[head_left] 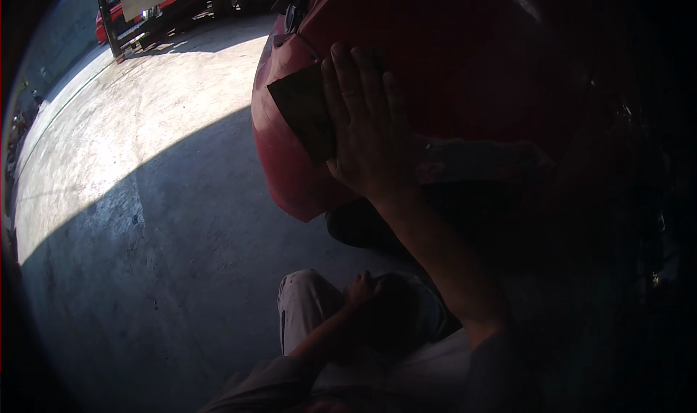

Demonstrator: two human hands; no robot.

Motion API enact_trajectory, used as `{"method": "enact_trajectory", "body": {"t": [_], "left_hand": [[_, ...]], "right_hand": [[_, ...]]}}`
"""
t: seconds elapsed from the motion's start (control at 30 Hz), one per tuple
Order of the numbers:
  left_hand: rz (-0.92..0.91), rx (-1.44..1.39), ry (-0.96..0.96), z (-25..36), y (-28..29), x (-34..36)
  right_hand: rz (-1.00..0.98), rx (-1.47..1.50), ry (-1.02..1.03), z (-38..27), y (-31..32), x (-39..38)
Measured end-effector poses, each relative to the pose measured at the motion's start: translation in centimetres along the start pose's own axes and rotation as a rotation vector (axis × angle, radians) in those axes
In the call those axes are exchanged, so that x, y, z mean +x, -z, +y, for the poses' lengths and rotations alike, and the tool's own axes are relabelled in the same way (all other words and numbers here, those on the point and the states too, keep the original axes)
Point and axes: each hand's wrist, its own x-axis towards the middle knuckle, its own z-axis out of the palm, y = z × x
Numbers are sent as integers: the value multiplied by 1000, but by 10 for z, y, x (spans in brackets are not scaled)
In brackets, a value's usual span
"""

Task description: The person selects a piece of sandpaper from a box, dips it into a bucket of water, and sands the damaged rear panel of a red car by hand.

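A red car body panel (290, 173) with a rounded corner fills the upper middle, much of it in deep shadow. On it lies a dark, square-cornered sheet of sandpaper (301, 111). My right hand (363, 122) presses that sheet flat against the panel, fingers stretched upward; part of the sheet is hidden under the palm. To the right of the wrist, a dull grey patch (486, 159) runs along the panel's lower part. My left hand (361, 289) rests by my knee, away from the panel, its fingers too dark to make out.
Below the panel is a dark rounded shape, perhaps a tyre (356, 224). Concrete floor (181, 217) stretches left, split between shade and bright sun. A dark metal frame (109, 21) stands at the far left, with a red vehicle (102, 28) behind it. The right side is nearly black.
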Motion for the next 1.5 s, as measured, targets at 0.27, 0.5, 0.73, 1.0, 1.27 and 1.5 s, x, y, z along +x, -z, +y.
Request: {"method": "enact_trajectory", "body": {"t": [0.27, 0.5, 0.73, 1.0, 1.27, 1.5], "left_hand": [[65, -12, -33, -7, -10, 2], [99, 0, -46, -11, -12, 3], [26, -41, -12, -13, -11, 2], [12, -21, -31, -10, -9, 1], [71, 4, -69, -11, -4, -2], [53, -12, -76, -7, -3, -2]], "right_hand": [[-22, -35, 15, 10, 3, -21], [-73, -57, 10, 4, 7, -26], [-29, 29, 29, -7, 7, 2], [-47, -19, -35, -8, 7, -13], [71, -125, -39, 41, 17, -24], [304, -67, -246, 53, 13, -34]]}}
